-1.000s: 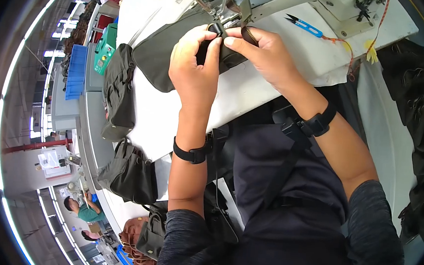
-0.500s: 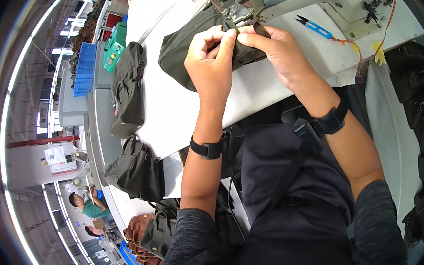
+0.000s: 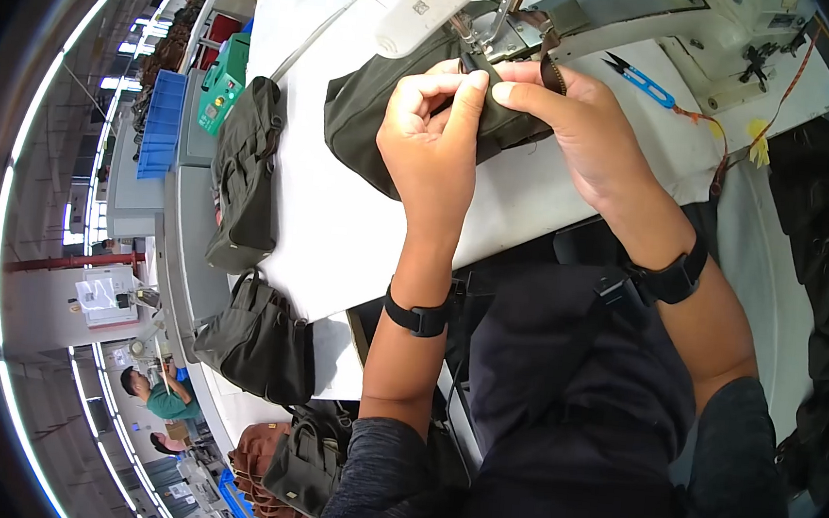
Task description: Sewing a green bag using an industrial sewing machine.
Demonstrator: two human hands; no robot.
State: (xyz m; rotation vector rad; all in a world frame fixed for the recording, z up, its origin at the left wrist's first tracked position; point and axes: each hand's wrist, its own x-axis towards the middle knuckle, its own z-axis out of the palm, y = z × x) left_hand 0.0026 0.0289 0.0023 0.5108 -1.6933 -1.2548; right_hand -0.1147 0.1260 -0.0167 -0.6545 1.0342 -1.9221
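Note:
A dark olive fabric bag lies on the white table, its far edge close to the needle area of a sewing machine. My left hand is closed, pinching the bag's edge between thumb and fingers. Just to its right, my right hand pinches the same edge, thumb tip close to the left thumb. A dark zipper end curls up by the right index finger. The exact spot under the fingertips is hidden.
Blue thread snips lie right of the machine, next to an orange cord. Two more olive bags rest along the table's left side. Dark fabric pieces hang at the right. Another person sits far left.
The whole view has shifted, so the table, the machine's right side and the snips sit farther right and lower. Both hands keep their pinch on the bag's edge, with little other movement visible.

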